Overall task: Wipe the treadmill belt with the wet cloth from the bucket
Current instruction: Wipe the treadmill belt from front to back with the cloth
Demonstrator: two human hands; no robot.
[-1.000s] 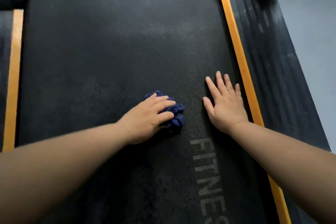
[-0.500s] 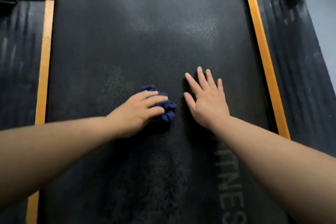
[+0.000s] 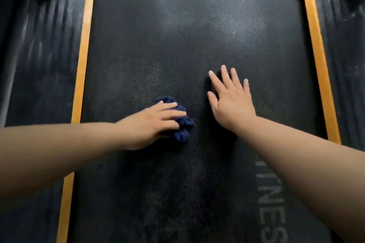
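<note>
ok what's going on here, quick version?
A person is wiping a treadmill belt. The left hand holds a bunched dark blue cloth down on the belt, about midway across it. The right hand lies flat on the belt with its fingers spread, just right of the cloth and not touching it. The belt surface looks patchy around both hands. No bucket is in view.

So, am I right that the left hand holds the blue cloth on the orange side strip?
Not quite: the left hand holds the blue cloth on the black belt, not on the orange strip, as the head view shows.
</note>
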